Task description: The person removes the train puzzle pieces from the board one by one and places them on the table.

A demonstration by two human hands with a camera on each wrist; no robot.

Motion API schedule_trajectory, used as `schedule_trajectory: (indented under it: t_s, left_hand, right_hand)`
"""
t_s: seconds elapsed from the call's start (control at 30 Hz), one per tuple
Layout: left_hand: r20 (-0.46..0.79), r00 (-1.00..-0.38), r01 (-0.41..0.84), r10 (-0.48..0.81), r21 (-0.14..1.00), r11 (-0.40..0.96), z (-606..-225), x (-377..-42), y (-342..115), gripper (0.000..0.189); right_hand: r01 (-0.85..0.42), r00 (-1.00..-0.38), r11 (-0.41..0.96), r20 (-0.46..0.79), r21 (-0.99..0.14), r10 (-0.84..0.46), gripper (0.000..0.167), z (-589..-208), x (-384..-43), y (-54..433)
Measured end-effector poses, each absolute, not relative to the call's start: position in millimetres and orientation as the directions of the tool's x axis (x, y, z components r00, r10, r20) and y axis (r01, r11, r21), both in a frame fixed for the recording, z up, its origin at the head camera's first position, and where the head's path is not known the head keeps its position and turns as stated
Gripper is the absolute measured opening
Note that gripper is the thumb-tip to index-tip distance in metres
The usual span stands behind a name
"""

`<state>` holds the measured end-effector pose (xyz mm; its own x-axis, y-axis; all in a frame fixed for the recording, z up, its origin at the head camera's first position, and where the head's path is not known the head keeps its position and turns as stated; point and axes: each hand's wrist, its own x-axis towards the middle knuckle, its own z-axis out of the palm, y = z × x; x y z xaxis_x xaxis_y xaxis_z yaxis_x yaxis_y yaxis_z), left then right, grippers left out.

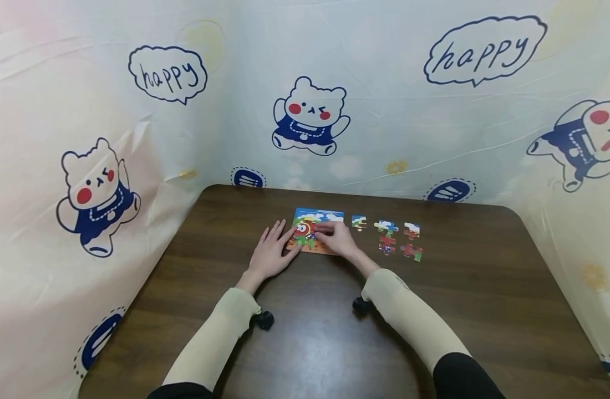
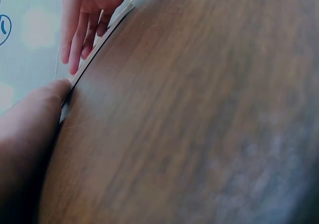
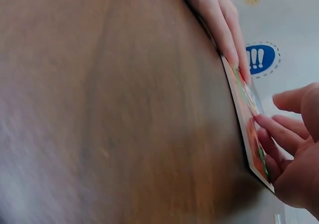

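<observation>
Preferably, steady the puzzle flat on the table, left of the loose pieces, and press evenly without shifting it. Left hand: fingers spread, nearly straight, resting on its left edge. Right hand: fingers slightly bent, over its right side; whether they pinch a piece cannot be told.

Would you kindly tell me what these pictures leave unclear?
- Head: whether the right hand holds a piece; too small to tell.
- Head: part of the puzzle, covered by that hand.
- Left wrist: the puzzle's printed face, seen nearly edge-on.
- Right wrist: the left hand, partly cut off by the top edge.
</observation>
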<state>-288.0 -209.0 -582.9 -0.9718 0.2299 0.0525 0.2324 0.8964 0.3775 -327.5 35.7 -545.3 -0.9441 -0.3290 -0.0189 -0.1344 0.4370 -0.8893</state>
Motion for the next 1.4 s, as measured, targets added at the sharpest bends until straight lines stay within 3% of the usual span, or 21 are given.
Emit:
schedule_trajectory:
  t_s: [0.37, 0.77, 0.87, 1.07, 1.4]
  left_hand:
    - [0.041, -0.973, 0.224, 0.226, 0.374, 0.900, -583.9, -285.5, -210.8, 0.076]
    - [0.052, -0.973, 0.228, 0.225, 0.373, 0.899, -586.3, -286.7, -210.6, 0.076]
    - [0.053, -0.973, 0.228, 0.224, 0.371, 0.900, -585.4, -285.9, -209.7, 0.075]
    - [0.062, -0.972, 0.233, 0.227, 0.373, 0.898, -584.3, -285.9, -208.3, 0.075]
    - [0.054, -0.973, 0.229, 0.225, 0.364, 0.903, -583.2, -288.3, -208.1, 0.074]
  right_hand:
    - [0.090, -0.952, 0.268, -0.162, -0.959, -0.258, 0.039, -539.2, -324.0, 30.5]
    - [0.087, -0.967, 0.199, -0.131, -0.976, -0.221, 0.042, -545.5, -324.9, 29.1]
    - [0.041, -0.973, 0.234, -0.091, -0.971, -0.211, 0.040, -548.9, -325.9, 24.5]
    - [-0.110, -0.976, 0.444, 0.012, -0.889, -0.218, 0.038, -551.1, -325.1, 15.8]
    - [-0.103, -0.982, 0.487, 0.012, -0.867, -0.186, 0.034, -545.7, -329.5, 9.8]
